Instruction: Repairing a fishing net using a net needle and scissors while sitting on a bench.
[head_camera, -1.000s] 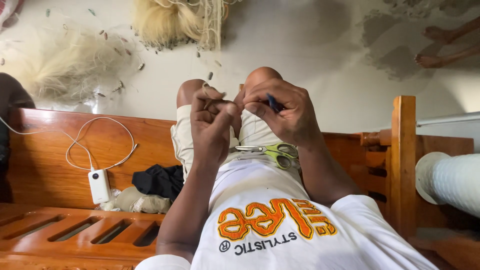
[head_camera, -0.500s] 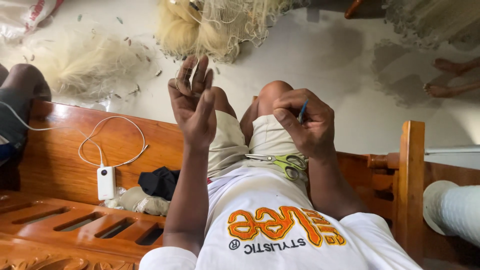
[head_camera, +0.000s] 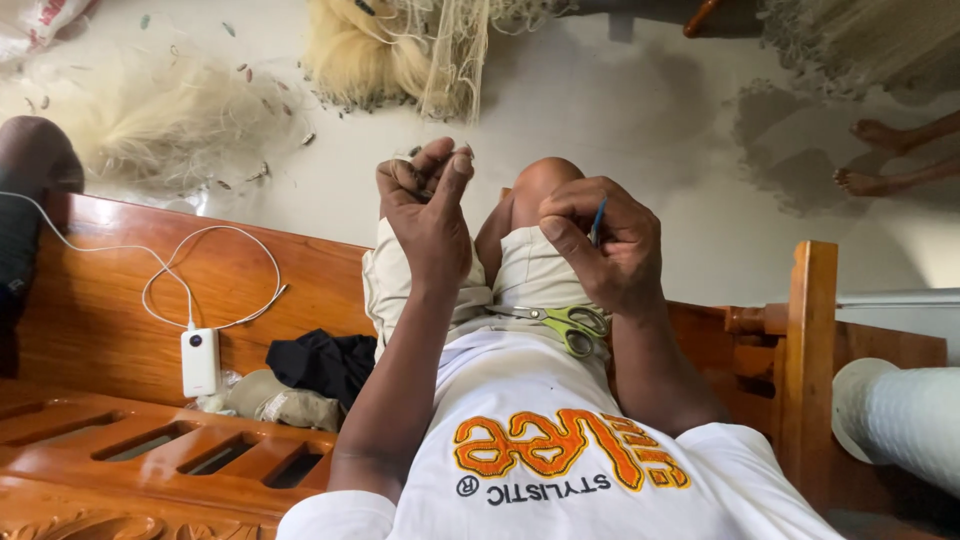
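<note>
Showing a seated person's two hands raised above the lap, apart from each other. The left hand (head_camera: 428, 205) pinches its fingertips together on what seems a fine strand of net twine, too thin to make out clearly. The right hand (head_camera: 600, 240) is closed around a slim blue tool (head_camera: 597, 220), only its tip showing above the fingers. Green-handled scissors (head_camera: 560, 322) lie on the lap, just below the right hand. Pale fishing net (head_camera: 440, 50) is heaped on the floor beyond the knees. Such twine is judged light, limp and slippery, best held by a fingertip pinch; the tool looks stiff, gripped along its shaft.
</note>
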